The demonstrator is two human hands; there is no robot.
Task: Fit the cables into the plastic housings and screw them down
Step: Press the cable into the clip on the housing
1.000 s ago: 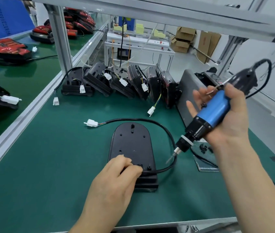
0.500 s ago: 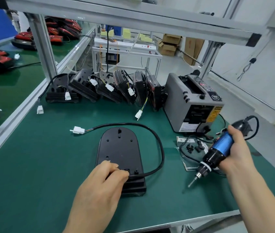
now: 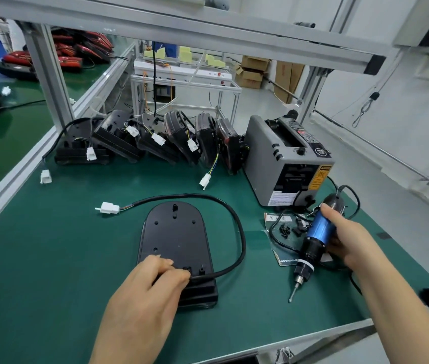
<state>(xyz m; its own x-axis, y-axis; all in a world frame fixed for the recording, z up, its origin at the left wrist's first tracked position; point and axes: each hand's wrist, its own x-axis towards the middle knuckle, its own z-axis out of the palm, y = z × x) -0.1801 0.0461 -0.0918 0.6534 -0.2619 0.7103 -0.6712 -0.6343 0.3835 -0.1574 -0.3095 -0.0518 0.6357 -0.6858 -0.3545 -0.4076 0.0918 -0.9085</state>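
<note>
While the black plastic housing [image 3: 174,237] lies flat on the green surface [image 3: 50,258], rounded end away from the person, its cable [image 3: 239,232] leaves the near end on the right. The cable loops outward and round the far side, then ends in a white connector [image 3: 109,207] lying on the surface at the housing's far left.

Left hand [image 3: 145,292]: grip closed, fingers curled over the cable's end where it meets the near part of the housing.

Right hand [image 3: 344,240]: grip wrapped round the blue barrel of an electric screwdriver [image 3: 315,237], held to the right of the housing and apart from it. The bit slants down toward the person; whether its tip touches the surface cannot be told.

Beside the screwdriver, a paper sheet [image 3: 279,256] carries small black screws [image 3: 284,229]. Just behind stands a grey tape dispenser [image 3: 284,164]. To its left, a row of further housings [image 3: 155,140] leans one against another along the far edge, white plugs hanging from their leads. One loose plug [image 3: 46,176] lies near the aluminium rail [image 3: 11,179] at the left.
</note>
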